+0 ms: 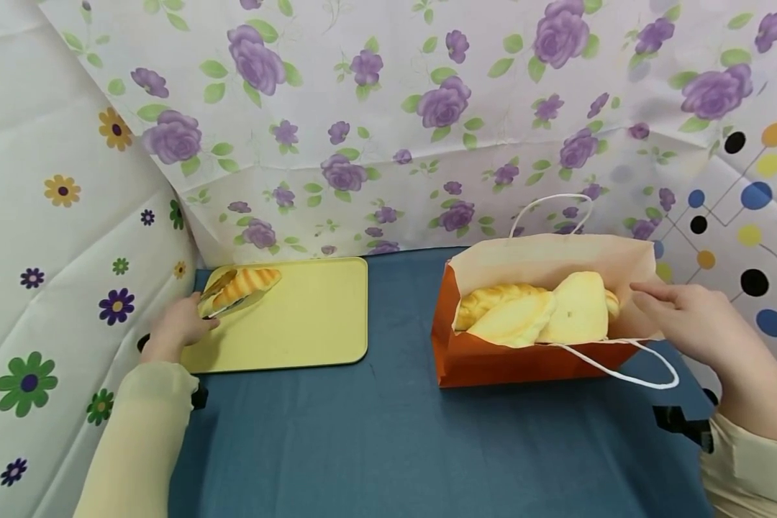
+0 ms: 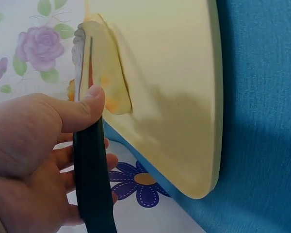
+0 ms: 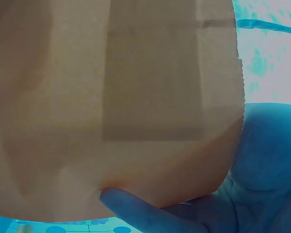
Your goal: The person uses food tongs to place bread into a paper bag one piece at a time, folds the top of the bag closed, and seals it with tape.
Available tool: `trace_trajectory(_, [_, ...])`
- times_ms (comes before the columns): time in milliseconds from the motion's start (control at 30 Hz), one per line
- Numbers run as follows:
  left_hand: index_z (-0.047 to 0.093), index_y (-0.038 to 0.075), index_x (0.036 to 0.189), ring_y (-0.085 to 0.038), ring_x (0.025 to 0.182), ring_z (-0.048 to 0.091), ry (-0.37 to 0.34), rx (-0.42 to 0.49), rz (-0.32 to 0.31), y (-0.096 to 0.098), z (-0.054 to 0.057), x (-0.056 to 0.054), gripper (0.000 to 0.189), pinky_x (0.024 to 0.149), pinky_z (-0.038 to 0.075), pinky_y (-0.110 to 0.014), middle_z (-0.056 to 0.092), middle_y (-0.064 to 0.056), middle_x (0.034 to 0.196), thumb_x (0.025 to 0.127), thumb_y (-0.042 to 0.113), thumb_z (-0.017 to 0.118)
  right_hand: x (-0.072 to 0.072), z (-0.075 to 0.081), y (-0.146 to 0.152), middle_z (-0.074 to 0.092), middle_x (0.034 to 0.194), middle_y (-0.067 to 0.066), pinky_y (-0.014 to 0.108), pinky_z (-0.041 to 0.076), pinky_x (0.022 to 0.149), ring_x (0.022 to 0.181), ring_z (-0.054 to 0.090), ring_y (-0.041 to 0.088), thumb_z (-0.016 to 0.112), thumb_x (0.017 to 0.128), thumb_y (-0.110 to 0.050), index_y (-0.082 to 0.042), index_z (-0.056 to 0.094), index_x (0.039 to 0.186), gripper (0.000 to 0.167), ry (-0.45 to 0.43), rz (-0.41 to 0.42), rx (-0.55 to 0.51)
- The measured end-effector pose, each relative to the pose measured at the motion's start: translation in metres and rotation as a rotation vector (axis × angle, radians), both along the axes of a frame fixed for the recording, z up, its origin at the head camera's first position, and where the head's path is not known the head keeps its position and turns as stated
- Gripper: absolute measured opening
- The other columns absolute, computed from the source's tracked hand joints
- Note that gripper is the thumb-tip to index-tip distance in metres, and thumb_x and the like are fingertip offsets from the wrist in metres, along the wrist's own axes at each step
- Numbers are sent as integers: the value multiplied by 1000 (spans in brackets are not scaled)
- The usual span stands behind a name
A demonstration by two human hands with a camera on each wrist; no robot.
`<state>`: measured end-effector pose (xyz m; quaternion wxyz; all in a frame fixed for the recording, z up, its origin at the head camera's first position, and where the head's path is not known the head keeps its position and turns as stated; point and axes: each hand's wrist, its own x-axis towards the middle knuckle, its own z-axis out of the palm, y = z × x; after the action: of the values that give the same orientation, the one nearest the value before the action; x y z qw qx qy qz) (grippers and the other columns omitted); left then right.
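Note:
In my left hand (image 1: pixel 180 325) is a pair of tongs (image 2: pixel 92 165) with a black handle and scalloped metal ends; thumb and fingers grip it. Around a striped golden bread (image 1: pixel 249 285) stand the tongs' arms, over the left end of the yellow tray (image 1: pixel 298 316). How firmly they press it cannot be seen. My right hand (image 1: pixel 693 320) holds the right edge of an orange paper bag (image 1: pixel 492 365), one finger (image 3: pixel 131 206) against the paper. Inside the bag lie several breads: a braided one (image 1: pixel 492 298), a pale oval one (image 1: pixel 516 318) and a flat slice (image 1: pixel 576 306).
Blue cloth (image 1: pixel 337 439) covers the table. The bag's white cord handles (image 1: pixel 647 374) stick out at front and back. Purple-flowered cloth (image 1: pixel 362 144) hangs behind, and patterned cloths close in both sides. A black strap (image 1: pixel 683 424) sits on the right wrist.

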<state>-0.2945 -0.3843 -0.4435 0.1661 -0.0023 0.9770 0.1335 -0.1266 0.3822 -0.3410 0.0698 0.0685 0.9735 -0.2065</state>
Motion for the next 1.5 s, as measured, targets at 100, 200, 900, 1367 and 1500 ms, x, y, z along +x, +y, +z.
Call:
trace_trajectory(100, [18, -17, 162, -69, 138, 33, -2, -23, 1, 1, 0, 0, 90, 108, 31, -80, 28, -48, 156, 106, 33, 67, -1, -1, 0, 54, 133, 48, 65, 55, 73, 105, 57, 55, 41, 115, -49, 8, 47, 156, 70, -1, 0, 3])
trace_trajectory(200, [18, -16, 162, -69, 138, 32, -5, -39, 10, 1, -1, 0, 89, 105, 27, -85, 28, -48, 156, 106, 32, 66, -1, -1, 0, 59, 124, 46, 63, 56, 72, 103, 57, 53, 41, 115, -49, 8, 46, 156, 70, -5, -2, -3])
trace_trajectory(900, [23, -15, 161, -68, 136, 36, -29, -75, 42, -2, -10, -5, 77, 101, 31, -87, 30, -47, 154, 109, 30, 58, -2, -1, -2, 63, 88, 25, 51, 54, 68, 98, 58, 48, 40, 115, -51, 7, 48, 155, 71, 4, 24, -11])
trace_trajectory(1367, [21, -9, 165, -68, 140, 30, 23, -11, 24, 10, -8, 3, 78, 100, 25, -89, 28, -45, 158, 111, 32, 58, 1, -1, 1, 50, 138, 49, 74, 53, 79, 113, 55, 60, 39, 114, -54, 7, 47, 156, 74, 1, 1, -11])
trace_trajectory(1500, [23, -9, 166, -67, 139, 34, 69, -11, -4, 15, -6, 4, 77, 99, 30, -87, 31, -43, 157, 110, 31, 58, 1, -1, 1, 51, 136, 49, 74, 53, 79, 111, 56, 59, 39, 114, -53, 7, 47, 156, 73, 3, 6, -17])
